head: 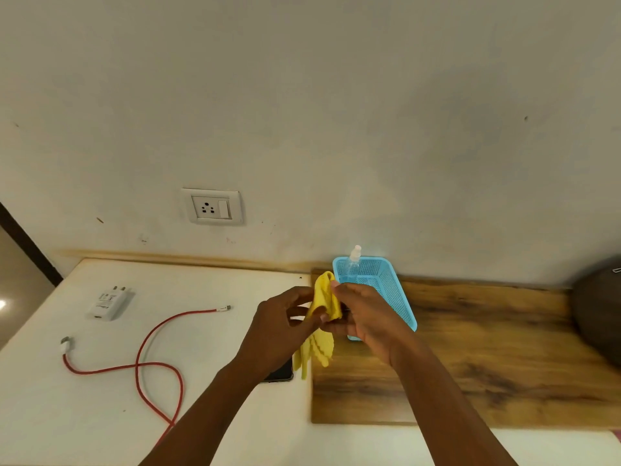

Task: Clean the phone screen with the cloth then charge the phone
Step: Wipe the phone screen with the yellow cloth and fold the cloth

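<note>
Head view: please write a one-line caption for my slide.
Both hands, left and right, hold a yellow cloth above the phone; charger and red cable lie unplugged.

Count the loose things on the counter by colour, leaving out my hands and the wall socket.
Yellow: 1, the cloth
Blue: 1, the basket
Red: 1, the cable
White: 1, the charger plug
Clear: 1, the spray bottle
Dark: 1, the phone
Total: 6

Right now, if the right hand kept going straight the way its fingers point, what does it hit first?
The right hand points left, so first the yellow cloth it already pinches, then the left hand just beyond. Past that, depth is unclear.
</note>
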`<state>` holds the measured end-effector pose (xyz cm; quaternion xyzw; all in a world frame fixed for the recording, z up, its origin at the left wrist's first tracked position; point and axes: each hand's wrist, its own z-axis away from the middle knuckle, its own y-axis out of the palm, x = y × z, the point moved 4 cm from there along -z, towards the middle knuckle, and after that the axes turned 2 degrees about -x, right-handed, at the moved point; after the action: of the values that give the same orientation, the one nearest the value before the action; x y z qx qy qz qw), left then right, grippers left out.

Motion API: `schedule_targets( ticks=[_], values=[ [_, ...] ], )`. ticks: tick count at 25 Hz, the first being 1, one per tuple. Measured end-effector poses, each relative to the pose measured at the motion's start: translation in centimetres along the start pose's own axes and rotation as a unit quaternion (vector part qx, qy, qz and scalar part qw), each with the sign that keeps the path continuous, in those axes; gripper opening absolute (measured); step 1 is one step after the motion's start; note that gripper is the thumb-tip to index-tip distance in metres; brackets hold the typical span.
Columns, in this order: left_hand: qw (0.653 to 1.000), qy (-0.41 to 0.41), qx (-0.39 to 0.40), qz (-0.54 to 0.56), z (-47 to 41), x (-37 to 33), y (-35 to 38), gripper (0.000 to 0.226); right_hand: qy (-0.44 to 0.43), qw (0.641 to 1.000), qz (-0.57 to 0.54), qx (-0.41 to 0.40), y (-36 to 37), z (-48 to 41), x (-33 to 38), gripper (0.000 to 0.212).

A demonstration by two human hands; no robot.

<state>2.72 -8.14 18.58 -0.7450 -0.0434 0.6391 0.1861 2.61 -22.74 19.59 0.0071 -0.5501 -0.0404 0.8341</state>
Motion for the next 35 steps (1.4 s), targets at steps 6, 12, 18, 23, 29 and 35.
schedule_targets(
  ticks=[6,12,18,23,29,35],
  values=[
    [0.998,-0.011,-0.052,0.033,-0.1,-0.3,-1.1,0.018,-0.066,0.98,0.184,-0.038,-1.4,0.0,1.4,0.008],
    [0.978,-0.146,-0.073,0.128,-1.0,1.4,-2.4,0.02,-0.124,0.918,0.377,0.01,-2.3,0.4,3.4,0.013],
    [0.972,-0.164,-0.067,0.153,-1.2,1.1,-3.6,0.024,-0.217,0.859,0.448,0.12,-0.2,2.2,5.7,0.038],
    [0.988,-0.076,-0.041,0.129,-2.0,-0.9,-5.7,0.021,-0.264,0.778,0.52,0.236,1.3,4.2,7.2,0.066],
    [0.991,-0.057,-0.02,0.122,-1.8,-2.0,-5.9,0.023,-0.216,0.764,0.562,0.231,1.0,3.6,7.4,0.054],
    [0.998,-0.033,-0.027,0.044,-1.6,-2.3,-5.5,0.008,-0.208,0.799,0.526,0.206,0.6,3.2,7.4,0.04]
  ],
)
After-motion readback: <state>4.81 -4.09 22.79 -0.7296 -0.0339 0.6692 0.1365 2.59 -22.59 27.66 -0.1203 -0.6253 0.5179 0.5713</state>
